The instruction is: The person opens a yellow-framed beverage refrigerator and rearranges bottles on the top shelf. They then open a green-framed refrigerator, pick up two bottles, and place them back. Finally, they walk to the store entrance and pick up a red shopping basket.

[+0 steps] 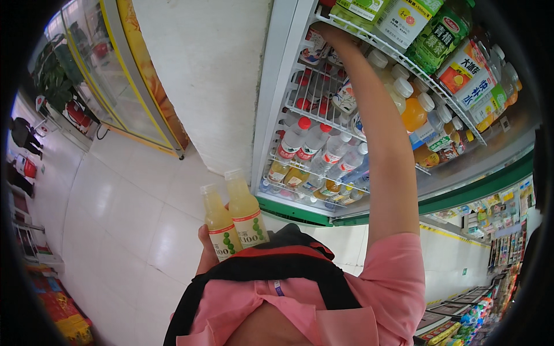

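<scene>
My left hand [207,248] holds two glass bottles of pale yellow drink against my body, a front bottle [219,225] and a rear bottle [245,207]. Both stand nearly upright with their labels facing up at me. My right arm stretches into an open upright drinks cooler [264,108]. Beneath the front edge of an upper wire shelf [368,34], my right hand [330,32] is beside a bottle with a white printed label [315,45]. Its fingers are mostly hidden, so what it touches is unclear.
Red-capped water bottles [294,138] fill a lower wire shelf. Large green tea bottles [441,41] stand on the upper shelf. The cooler's glass door [497,151] stands open at right. A white pillar [207,78] adjoins the cooler. Another glass-fronted cabinet [117,73] is at left.
</scene>
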`<state>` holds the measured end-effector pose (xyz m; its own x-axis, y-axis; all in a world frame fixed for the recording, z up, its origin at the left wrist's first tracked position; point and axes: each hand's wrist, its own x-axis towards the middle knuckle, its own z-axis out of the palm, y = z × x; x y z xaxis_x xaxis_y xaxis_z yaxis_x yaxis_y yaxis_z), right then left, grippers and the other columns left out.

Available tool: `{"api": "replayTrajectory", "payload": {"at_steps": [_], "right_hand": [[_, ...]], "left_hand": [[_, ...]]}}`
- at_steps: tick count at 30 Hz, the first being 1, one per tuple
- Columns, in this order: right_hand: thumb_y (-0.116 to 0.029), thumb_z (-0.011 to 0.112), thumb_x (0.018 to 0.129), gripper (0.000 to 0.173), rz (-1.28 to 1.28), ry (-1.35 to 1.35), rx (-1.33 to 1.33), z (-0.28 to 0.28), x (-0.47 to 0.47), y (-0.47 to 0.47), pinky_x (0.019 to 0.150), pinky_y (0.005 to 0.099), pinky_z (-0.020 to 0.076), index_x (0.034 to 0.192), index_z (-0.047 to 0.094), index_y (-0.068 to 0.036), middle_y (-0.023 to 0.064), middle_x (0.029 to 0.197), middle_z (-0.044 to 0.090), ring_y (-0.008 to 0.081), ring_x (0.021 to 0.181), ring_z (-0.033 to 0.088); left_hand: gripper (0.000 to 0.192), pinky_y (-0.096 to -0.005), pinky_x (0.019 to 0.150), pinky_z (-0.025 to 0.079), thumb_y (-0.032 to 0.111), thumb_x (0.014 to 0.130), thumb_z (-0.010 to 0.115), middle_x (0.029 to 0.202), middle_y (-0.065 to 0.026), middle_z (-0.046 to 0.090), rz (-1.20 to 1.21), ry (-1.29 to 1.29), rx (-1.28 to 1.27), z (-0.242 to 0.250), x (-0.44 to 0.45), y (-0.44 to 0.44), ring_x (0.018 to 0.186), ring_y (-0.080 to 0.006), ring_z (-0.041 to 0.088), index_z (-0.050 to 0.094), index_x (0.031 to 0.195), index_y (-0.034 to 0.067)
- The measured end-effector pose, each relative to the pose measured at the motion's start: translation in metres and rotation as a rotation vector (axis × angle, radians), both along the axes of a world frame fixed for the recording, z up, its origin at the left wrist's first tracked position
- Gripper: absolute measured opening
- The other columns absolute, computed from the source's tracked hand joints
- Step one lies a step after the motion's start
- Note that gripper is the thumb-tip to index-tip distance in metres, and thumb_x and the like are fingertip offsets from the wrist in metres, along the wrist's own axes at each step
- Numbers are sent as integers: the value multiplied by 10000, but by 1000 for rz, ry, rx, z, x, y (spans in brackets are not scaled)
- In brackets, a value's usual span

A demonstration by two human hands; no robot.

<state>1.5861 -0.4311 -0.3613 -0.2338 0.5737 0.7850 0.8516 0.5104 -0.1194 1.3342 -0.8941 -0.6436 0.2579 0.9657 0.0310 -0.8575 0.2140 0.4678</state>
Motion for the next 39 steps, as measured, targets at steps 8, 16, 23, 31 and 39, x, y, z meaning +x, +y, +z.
{"api": "replayTrajectory", "payload": {"at_steps": [8, 16, 23, 31, 39], "right_hand": [[-339, 678, 872, 434, -150, -228, -219, 16, -2, 1, 955, 467, 518, 1245, 666, -116, 140, 1242, 684, 337, 1134, 654], [-311, 673, 871, 417, -386, -737, -529, 49, 22, -65, 958, 470, 520, 1235, 688, -108, 134, 1257, 687, 319, 1141, 660], [-286, 668, 870, 404, -540, -1021, -739, 57, 17, -77, 961, 472, 520, 1226, 706, -100, 128, 1269, 690, 303, 1147, 664], [-330, 682, 807, 364, -593, -1026, -641, 13, 7, -60, 875, 439, 571, 1077, 783, -108, 104, 1085, 766, 291, 986, 735], [-270, 651, 789, 343, -428, -1173, -660, 12, 1, -74, 846, 436, 569, 1032, 790, -71, 122, 1079, 764, 279, 974, 738]], "left_hand": [[1010, -474, 1124, 410, 597, 808, 616, 1524, -218, 467, 2, -22, 3, -3, -5, -6, 1336, -342, 531, 325, 1566, -4], [1017, -472, 1123, 412, 600, 801, 617, 1522, -218, 468, -22, -28, 15, -4, -3, -2, 1335, -341, 532, 324, 1566, -4], [1023, -471, 1122, 414, 602, 796, 618, 1521, -218, 469, -42, -29, 27, -2, 1, 4, 1334, -341, 533, 324, 1566, -4], [1030, -470, 1120, 417, 605, 790, 619, 1519, -219, 471, -32, -39, 30, -5, -1, -6, 1333, -340, 535, 323, 1567, -4], [1037, -468, 1119, 419, 607, 784, 621, 1517, -219, 472, -32, -40, 45, -7, -3, -4, 1332, -339, 536, 322, 1567, -4]]}}
